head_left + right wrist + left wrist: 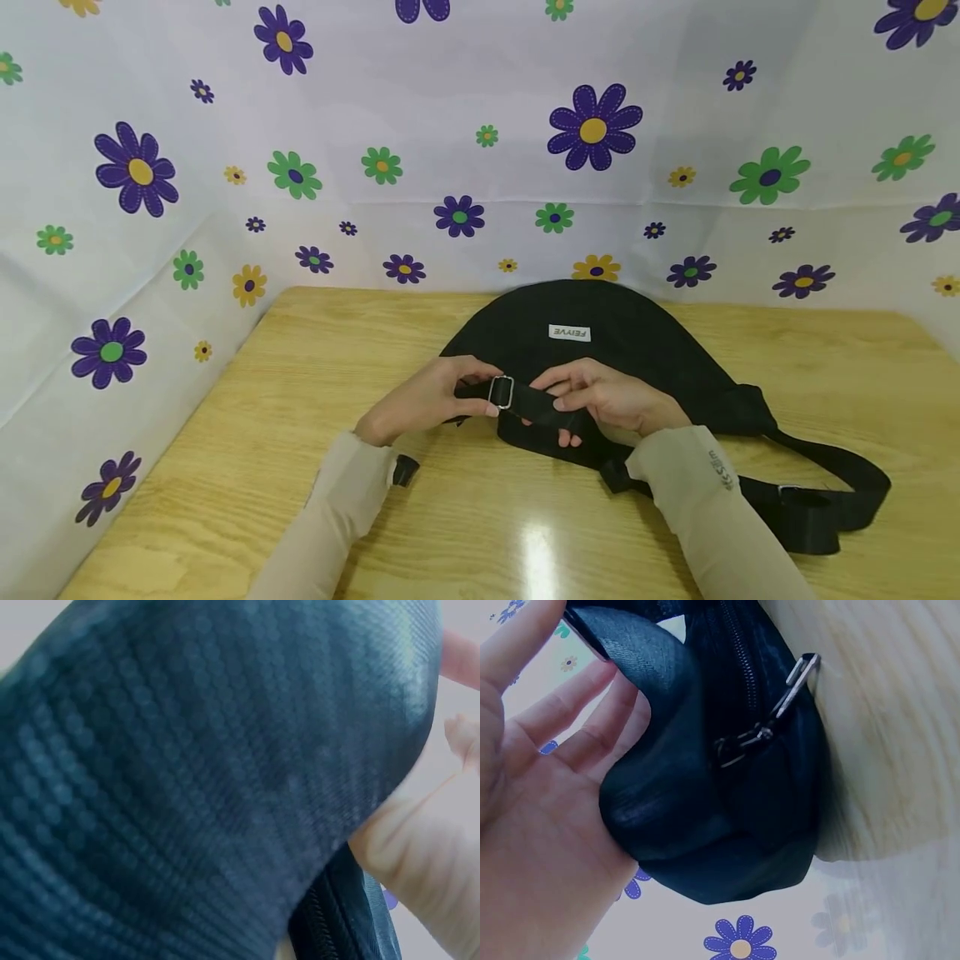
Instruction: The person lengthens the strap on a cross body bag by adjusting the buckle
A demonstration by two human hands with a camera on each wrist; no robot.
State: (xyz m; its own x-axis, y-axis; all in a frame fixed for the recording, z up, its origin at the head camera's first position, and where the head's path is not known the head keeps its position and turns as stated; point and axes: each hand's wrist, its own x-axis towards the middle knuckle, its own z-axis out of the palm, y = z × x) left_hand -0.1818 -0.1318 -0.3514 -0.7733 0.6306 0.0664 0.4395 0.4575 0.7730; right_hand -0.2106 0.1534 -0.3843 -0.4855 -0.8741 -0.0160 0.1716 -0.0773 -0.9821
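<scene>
Head: my left hand (427, 396) pinches the black webbing strap (538, 405) at its metal slider (511, 394); my right hand (611, 398) pinches it just beyond. Gripped both sides, the slider seems steadied. FEIYVE crossbody bag (630, 346) lies on the wooden table (337, 358), weight borne.

Left wrist: webbing bows past my palm; zipper pull (784, 706) beyond.

Right wrist: webbing hides most of my grip; can't tell more there.

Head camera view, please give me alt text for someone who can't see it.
A person's left hand and right hand hold a black strap with a metal slider, in front of a black bag with a small white label. The bag lies on a wooden table before a white, flower-patterned backdrop.
</scene>
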